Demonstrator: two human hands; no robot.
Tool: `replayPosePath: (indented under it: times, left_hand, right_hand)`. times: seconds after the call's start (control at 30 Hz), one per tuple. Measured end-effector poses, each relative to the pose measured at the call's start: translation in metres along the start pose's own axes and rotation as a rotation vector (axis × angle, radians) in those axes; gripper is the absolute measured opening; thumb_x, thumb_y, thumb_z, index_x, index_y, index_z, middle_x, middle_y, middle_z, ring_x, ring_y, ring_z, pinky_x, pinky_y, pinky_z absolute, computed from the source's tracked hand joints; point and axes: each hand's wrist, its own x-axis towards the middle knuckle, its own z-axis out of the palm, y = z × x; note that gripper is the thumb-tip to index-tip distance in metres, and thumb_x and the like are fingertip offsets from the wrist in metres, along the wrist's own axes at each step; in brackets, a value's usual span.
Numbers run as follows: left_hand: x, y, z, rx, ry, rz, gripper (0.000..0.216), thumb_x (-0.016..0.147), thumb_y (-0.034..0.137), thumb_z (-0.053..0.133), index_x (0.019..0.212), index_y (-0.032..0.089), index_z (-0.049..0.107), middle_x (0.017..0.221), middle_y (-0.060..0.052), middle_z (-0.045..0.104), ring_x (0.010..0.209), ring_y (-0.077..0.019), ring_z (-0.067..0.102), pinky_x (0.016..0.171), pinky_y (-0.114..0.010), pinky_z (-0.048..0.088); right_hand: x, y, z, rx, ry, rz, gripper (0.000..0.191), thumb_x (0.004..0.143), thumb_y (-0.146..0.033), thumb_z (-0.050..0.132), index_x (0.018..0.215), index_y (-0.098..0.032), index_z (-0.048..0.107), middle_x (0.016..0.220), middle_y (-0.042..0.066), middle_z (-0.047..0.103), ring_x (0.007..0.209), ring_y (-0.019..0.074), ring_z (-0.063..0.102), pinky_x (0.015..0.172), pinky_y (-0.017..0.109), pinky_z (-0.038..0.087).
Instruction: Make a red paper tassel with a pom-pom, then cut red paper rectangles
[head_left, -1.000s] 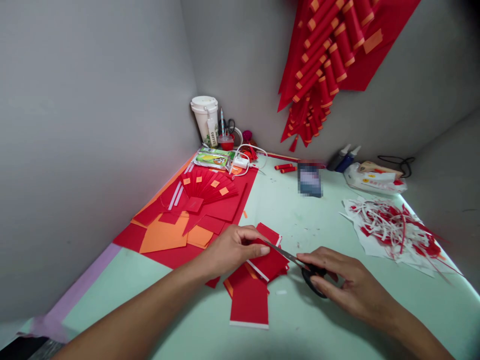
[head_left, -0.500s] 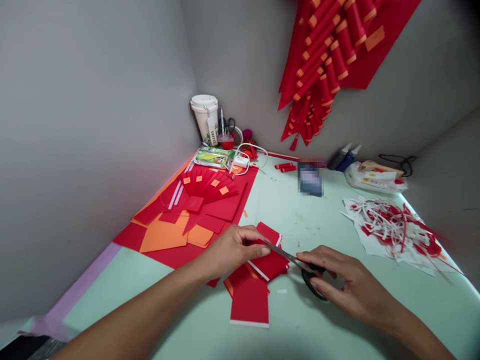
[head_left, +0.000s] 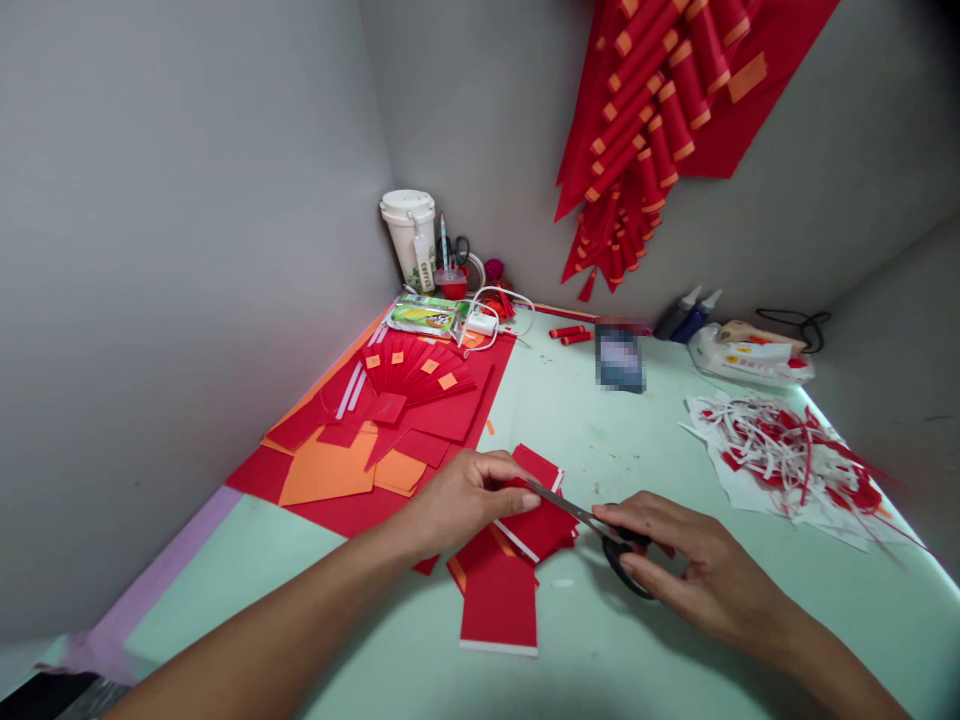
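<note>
My left hand point(head_left: 465, 497) is closed in a pinch on a red paper piece point(head_left: 541, 525) that lies over a small stack of red cards near the front of the pale green table point(head_left: 630, 440). My right hand point(head_left: 694, 570) grips the black handles of a pair of scissors point(head_left: 592, 528), whose blades point left across the red piece towards my left fingers. A longer red card with a white edge point(head_left: 500, 608) lies just in front of the stack.
Red and orange paper sheets and a folded red fan point(head_left: 409, 375) cover the left of the table. A white cup point(head_left: 409, 235), cables and glue bottles point(head_left: 686, 315) stand at the back. Paper scraps point(head_left: 787, 460) lie at right. Red paper firecrackers point(head_left: 652, 120) hang on the wall.
</note>
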Motion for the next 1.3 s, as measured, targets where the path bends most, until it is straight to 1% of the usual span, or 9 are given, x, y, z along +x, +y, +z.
replayPosePath:
  times: [0.13,0.33,0.57,0.7,0.8,0.9,1.07,1.2,1.3]
  left_hand:
    - [0.0000,0.0000,-0.0005,-0.001,-0.009,0.012,0.017,0.079,0.033,0.066,0.081,0.019,0.074,0.077,-0.001,0.060,0.073,-0.0142,0.051,0.072,-0.028,0.041]
    - [-0.0004,0.0009,-0.0016,0.004,-0.026,-0.009,0.017,0.079,0.033,0.066,0.084,0.019,0.074,0.079,-0.001,0.059,0.074,-0.0137,0.051,0.072,-0.027,0.040]
    - [-0.0006,0.0014,-0.0004,-0.011,-0.015,-0.012,0.019,0.079,0.035,0.067,0.078,0.017,0.072,0.076,0.000,0.058,0.072,-0.0130,0.050,0.070,-0.026,0.040]
    - [-0.0006,0.0013,-0.0004,-0.008,-0.010,-0.010,0.020,0.078,0.035,0.067,0.075,0.017,0.071,0.075,0.000,0.057,0.071,-0.0129,0.050,0.069,-0.026,0.040]
    - [-0.0005,0.0004,-0.0007,0.005,-0.017,-0.005,0.016,0.079,0.033,0.066,0.080,0.018,0.073,0.077,0.000,0.059,0.073,-0.0130,0.051,0.070,-0.026,0.041]
    - [-0.0003,-0.0011,-0.0001,0.006,-0.021,0.007,0.014,0.079,0.030,0.066,0.083,0.019,0.074,0.078,0.000,0.059,0.074,-0.0129,0.051,0.071,-0.025,0.041]
    - [-0.0005,-0.0012,0.0015,0.009,-0.032,-0.002,0.018,0.079,0.034,0.065,0.080,0.018,0.072,0.075,0.000,0.057,0.072,-0.0128,0.050,0.069,-0.025,0.040]
    - [-0.0012,-0.0008,0.0016,-0.013,-0.050,-0.052,0.024,0.080,0.038,0.064,0.078,0.015,0.071,0.072,0.000,0.057,0.070,-0.0132,0.050,0.067,-0.025,0.040]
    - [-0.0020,-0.0014,0.0021,-0.053,-0.074,-0.072,0.024,0.079,0.038,0.065,0.081,0.014,0.071,0.075,-0.001,0.060,0.072,-0.0142,0.053,0.068,-0.026,0.042]
  right_hand:
    - [0.0000,0.0016,-0.0002,-0.003,-0.005,-0.003,0.040,0.091,-0.020,0.051,0.129,-0.028,0.056,0.098,0.006,0.068,0.079,0.0156,0.063,0.067,0.025,0.050]
    - [-0.0001,0.0014,0.0000,0.015,-0.006,-0.014,0.040,0.091,-0.021,0.051,0.130,-0.028,0.055,0.100,0.006,0.067,0.080,0.0160,0.063,0.066,0.025,0.049]
    - [-0.0016,0.0032,0.0011,0.012,-0.005,0.000,0.037,0.092,-0.020,0.050,0.128,-0.029,0.055,0.095,0.003,0.066,0.077,0.0139,0.060,0.065,0.024,0.047]
    - [-0.0017,0.0039,-0.0007,0.015,-0.034,0.033,0.041,0.091,-0.017,0.051,0.130,-0.031,0.052,0.097,0.002,0.065,0.078,0.0134,0.060,0.067,0.024,0.046]
    - [-0.0014,0.0040,-0.0011,0.026,-0.058,0.037,0.043,0.091,-0.016,0.051,0.131,-0.033,0.050,0.101,0.003,0.065,0.081,0.0139,0.061,0.068,0.024,0.046]
    - [-0.0016,0.0045,0.0003,0.033,-0.063,0.027,0.041,0.093,-0.018,0.050,0.130,-0.033,0.051,0.100,0.003,0.065,0.081,0.0144,0.060,0.066,0.025,0.046]
    - [-0.0018,0.0061,0.0027,0.033,-0.035,0.016,0.041,0.093,-0.018,0.050,0.131,-0.032,0.051,0.098,0.003,0.065,0.080,0.0139,0.059,0.067,0.024,0.046]
    - [-0.0002,0.0068,0.0043,0.030,0.001,0.012,0.037,0.092,-0.020,0.052,0.128,-0.029,0.056,0.094,0.003,0.066,0.073,0.0129,0.059,0.065,0.023,0.046]
    - [0.0003,0.0061,0.0037,0.027,0.020,0.026,0.036,0.091,-0.021,0.052,0.125,-0.029,0.059,0.092,0.002,0.067,0.071,0.0126,0.059,0.063,0.023,0.047]
